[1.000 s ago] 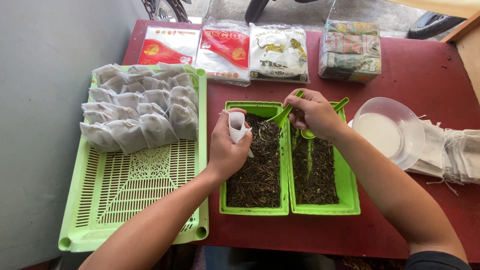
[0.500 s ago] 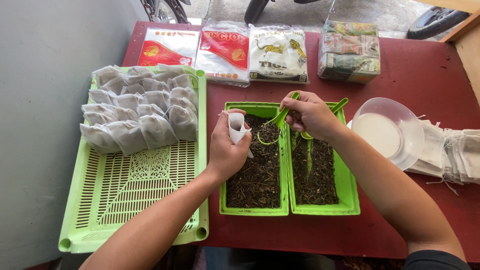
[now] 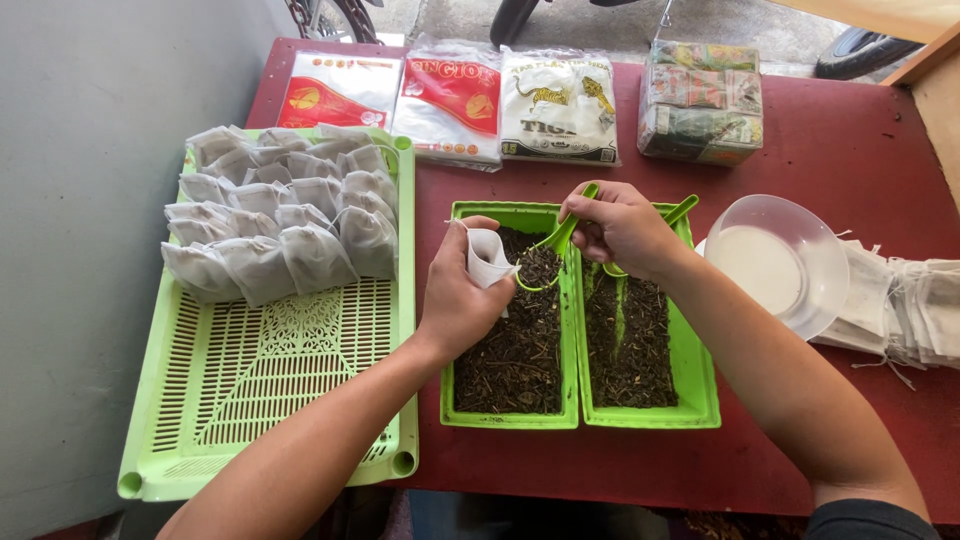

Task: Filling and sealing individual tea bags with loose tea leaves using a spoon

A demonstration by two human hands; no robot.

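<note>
Since the earlier frame, the right hand (image 3: 622, 228) has been swinging its green scoop (image 3: 548, 252) leftward, so the loaded bowl is now sitting just beside the mouth of the small white filter bag (image 3: 486, 258). That hand is pinching the scoop's handle between thumb and fingers, and dark dried herb is filling the bowl. The left hand (image 3: 462, 295) is gripping the filter bag upright and open, hovering over the far end of the left green tub (image 3: 512, 340), which is holding more of the dark loose herb. A second green tub (image 3: 640, 340) is sitting touching it on the right, with another green scoop (image 3: 678, 212) lying across its far edge. To the left, a green slotted tray (image 3: 260, 390) is carrying rows of filled bags (image 3: 280, 215) at its far end. A clear plastic bowl (image 3: 775, 262) is resting on the red table (image 3: 860, 160) to the right, beside a stack of empty bags (image 3: 915, 305). Printed packets (image 3: 450, 100) are lining the far edge.
</note>
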